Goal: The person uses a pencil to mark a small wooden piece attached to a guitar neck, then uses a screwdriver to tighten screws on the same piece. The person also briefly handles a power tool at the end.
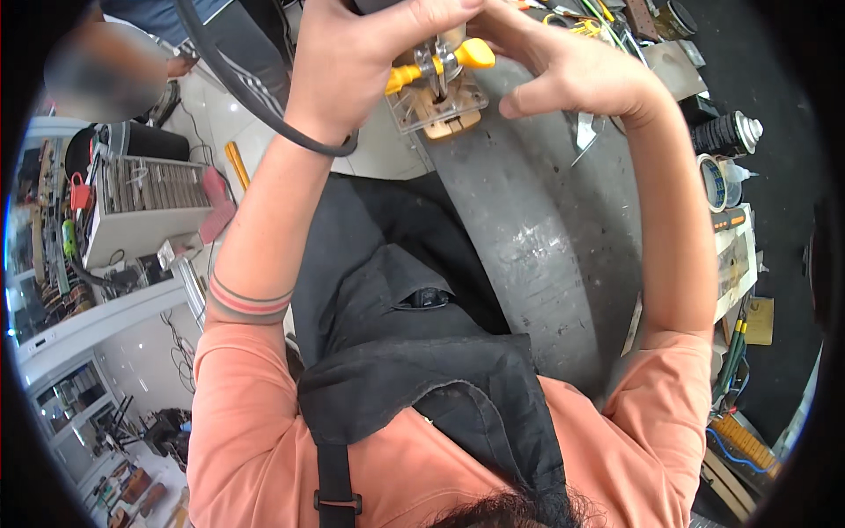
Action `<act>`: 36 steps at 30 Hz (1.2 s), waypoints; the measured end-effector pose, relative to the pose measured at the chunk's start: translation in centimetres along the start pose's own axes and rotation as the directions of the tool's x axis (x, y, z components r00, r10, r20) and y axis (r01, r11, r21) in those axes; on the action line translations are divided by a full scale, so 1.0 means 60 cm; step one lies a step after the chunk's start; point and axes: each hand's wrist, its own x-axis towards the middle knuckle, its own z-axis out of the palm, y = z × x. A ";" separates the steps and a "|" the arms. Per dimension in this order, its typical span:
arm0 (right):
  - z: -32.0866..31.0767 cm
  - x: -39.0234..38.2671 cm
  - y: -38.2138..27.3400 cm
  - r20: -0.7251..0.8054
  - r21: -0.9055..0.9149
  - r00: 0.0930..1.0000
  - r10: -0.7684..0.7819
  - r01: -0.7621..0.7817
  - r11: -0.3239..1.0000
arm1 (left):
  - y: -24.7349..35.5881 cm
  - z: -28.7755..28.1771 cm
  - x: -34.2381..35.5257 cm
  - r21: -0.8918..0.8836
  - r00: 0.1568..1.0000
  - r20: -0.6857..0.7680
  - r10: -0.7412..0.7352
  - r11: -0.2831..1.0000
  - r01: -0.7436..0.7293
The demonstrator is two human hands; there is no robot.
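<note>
At the top edge, my left hand (352, 66) is closed round the dark body of a trim router, its thumb laid across the upper side. The router's clear plastic base (466, 101) and yellow wing knob (476, 53) show below that hand. A pale wooden piece (452, 126) lies under the base at the bench edge. My right hand (572, 70) curves in from the right, fingers against the router's far side and thumb held apart. Its fingertips are hidden. A thick black cord (255, 110) loops over my left wrist.
The grey metal bench (528, 238) runs along my right. Beyond my right arm stand a spray can (729, 134), a tape roll (711, 183) and several hand tools. Another person (211, 22) is at the upper left, near a shelf unit (145, 189).
</note>
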 end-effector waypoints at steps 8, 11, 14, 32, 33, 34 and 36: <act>0.036 -0.052 -0.074 -0.219 -0.401 0.953 0.209 -0.283 0.871 | -0.014 0.016 -0.017 0.113 0.995 -0.096 0.012 0.994 -0.001; 0.075 -0.051 -0.079 -0.237 -0.585 0.951 0.198 -0.302 0.753 | -0.022 0.010 -0.021 0.087 0.995 -0.100 0.016 0.996 -0.007; 0.088 -0.040 0.000 -0.297 -0.637 0.954 0.049 -0.236 0.734 | -0.036 0.019 -0.016 0.025 0.993 -0.110 0.042 0.999 -0.039; 0.104 -0.032 0.027 -0.325 -0.403 0.945 -0.038 -0.102 0.909 | -0.060 0.005 -0.046 0.051 0.995 -0.092 0.028 0.998 -0.023; 0.108 -0.024 0.026 -0.377 -0.343 0.922 -0.088 -0.050 0.938 | -0.046 -0.009 -0.046 0.014 0.994 -0.005 -0.106 0.994 0.106; 0.112 -0.020 0.026 -0.423 -0.280 0.898 -0.121 -0.003 0.960 | -0.043 -0.011 -0.054 0.001 0.993 -0.002 -0.122 0.993 0.122; 0.107 0.001 0.020 -0.517 -0.150 0.846 -0.126 0.055 0.987 | -0.036 -0.011 -0.057 -0.083 0.988 -0.004 -0.154 0.985 0.153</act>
